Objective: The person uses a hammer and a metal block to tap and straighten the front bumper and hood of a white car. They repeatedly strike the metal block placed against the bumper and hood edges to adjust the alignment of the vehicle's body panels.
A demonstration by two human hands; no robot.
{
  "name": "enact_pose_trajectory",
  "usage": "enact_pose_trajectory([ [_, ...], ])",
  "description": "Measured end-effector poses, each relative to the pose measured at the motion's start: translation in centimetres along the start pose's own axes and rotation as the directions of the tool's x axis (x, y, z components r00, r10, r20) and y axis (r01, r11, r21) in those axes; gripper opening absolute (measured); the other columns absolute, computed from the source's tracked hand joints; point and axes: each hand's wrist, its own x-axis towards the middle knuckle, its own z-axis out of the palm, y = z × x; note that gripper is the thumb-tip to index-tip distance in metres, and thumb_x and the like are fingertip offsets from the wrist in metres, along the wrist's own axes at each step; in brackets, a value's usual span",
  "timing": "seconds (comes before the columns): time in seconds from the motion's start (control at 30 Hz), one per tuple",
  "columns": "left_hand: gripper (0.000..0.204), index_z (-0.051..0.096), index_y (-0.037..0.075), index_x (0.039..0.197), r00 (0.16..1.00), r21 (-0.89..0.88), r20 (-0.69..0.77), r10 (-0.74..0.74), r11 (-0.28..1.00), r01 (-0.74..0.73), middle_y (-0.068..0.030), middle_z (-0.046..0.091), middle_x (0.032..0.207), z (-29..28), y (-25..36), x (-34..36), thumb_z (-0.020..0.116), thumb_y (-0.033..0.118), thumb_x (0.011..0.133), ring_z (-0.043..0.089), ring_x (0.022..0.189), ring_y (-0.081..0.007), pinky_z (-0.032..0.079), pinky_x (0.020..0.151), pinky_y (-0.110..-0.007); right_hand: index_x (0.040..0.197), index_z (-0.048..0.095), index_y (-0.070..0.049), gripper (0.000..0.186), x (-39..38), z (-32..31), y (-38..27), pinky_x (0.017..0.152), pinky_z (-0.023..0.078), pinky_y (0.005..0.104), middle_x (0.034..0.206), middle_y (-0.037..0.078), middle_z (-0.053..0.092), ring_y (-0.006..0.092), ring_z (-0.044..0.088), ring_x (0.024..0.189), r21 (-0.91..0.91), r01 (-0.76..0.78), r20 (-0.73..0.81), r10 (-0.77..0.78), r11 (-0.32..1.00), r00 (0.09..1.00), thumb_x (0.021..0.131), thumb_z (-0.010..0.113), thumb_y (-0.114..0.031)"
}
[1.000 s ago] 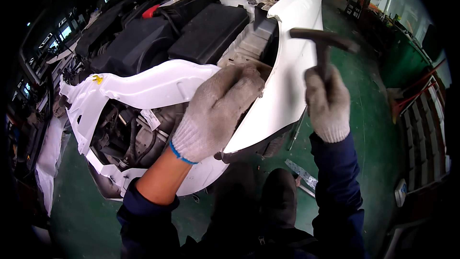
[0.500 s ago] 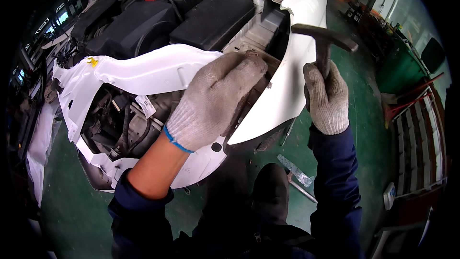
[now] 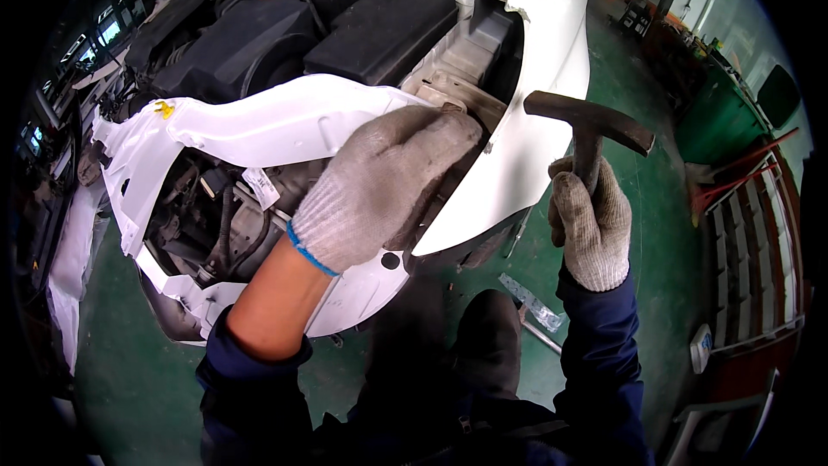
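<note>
My right hand (image 3: 593, 229), in a knitted work glove, is closed round the handle of a hammer (image 3: 589, 121). The dark hammer head stands above my fist, just right of a white car fender (image 3: 539, 134) and apart from it. My left hand (image 3: 384, 185), in a like glove with a blue cuff edge, is closed at the gap between the fender and the white front panel (image 3: 259, 134). A rusty metal bar (image 3: 451, 107) shows its end above the thumb; the rest is mostly hidden by my fingers.
Black engine covers (image 3: 384, 34) lie beyond my left hand. On the green floor, a second long-handled tool (image 3: 541, 332) lies beside a clear plastic strip (image 3: 530, 300) near my knee. A green bin (image 3: 720, 116) and a slatted rack (image 3: 755, 263) stand at the right.
My right hand has come down with the hammer, whose head is lower and tilted a little more. My left hand has shifted only slightly and stays closed at the gap.
</note>
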Motion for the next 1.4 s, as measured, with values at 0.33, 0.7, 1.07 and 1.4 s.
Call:
enact_pose_trajectory([
  [0.33, 0.037, 0.068, -0.008, 0.104, 0.986, 0.314, 0.139, -0.087, 0.949, 0.039, -0.0116, 0.065, 0.09, -1.8, 1.4, -0.4, 0.071, 0.025, 0.088, 0.061, 0.083, -0.0131, 0.05, 0.076, -0.027, 0.111, 0.06, 0.001, 0.036, -1.6, 0.4, 1.1, 0.044, 0.031, 0.0231, 0.065, 0.001, 0.053, 0.0072, 0.044, 0.047, 0.094, -0.008, -0.061, 0.014, 0.996, 0.998, 0.102, 0.064, -0.033],
  [0.7, 0.029, 0.066, -0.005, 0.109, 0.985, -0.344, -0.153, 0.083, 0.93, -0.132, -0.0093, 0.068, 0.09, 0.7, -0.2, 0.2, 0.062, 0.022, 0.099, 0.066, 0.078, -0.0161, 0.055, 0.071, -0.028, 0.111, 0.06, 0.001, 0.044, -2.9, 0.2, 1.7, 0.043, 0.03, 0.0235, 0.065, 0.001, 0.054, 0.0074, 0.043, 0.046, 0.132, -0.014, -0.036, 0.019, 0.991, 0.999, 0.101, 0.065, -0.042],
  [1.07, 0.027, 0.057, 0.001, 0.118, 0.963, -0.629, -0.229, 0.141, 0.733, -0.257, -0.0083, 0.066, 0.09, 2.1, -0.1, 1.2, 0.063, 0.02, 0.101, 0.066, 0.08, -0.0175, 0.057, 0.075, -0.032, 0.11, 0.06, 0.002, 0.041, -5.0, 1.3, 1.1, 0.046, 0.033, 0.0231, 0.067, 0.001, 0.055, 0.0072, 0.046, 0.048, 0.143, 0.036, -0.008, -0.035, 0.989, 0.999, 0.1, 0.067, -0.037],
  [1.4, 0.013, 0.055, 0.004, 0.108, 0.965, -0.889, -0.129, 0.227, 0.404, -0.214, -0.0086, 0.059, 0.086, 2.7, -1.1, 3.2, 0.055, 0.014, 0.1, 0.06, 0.081, -0.0206, 0.049, 0.085, -0.04, 0.119, 0.058, 0.004, 0.039, -5.9, 1.0, 1.0, 0.049, 0.037, 0.0242, 0.073, 0.002, 0.057, 0.0071, 0.048, 0.054, 0.108, -0.016, 0.056, 0.01, 0.994, 0.998, 0.101, 0.064, -0.031],
])
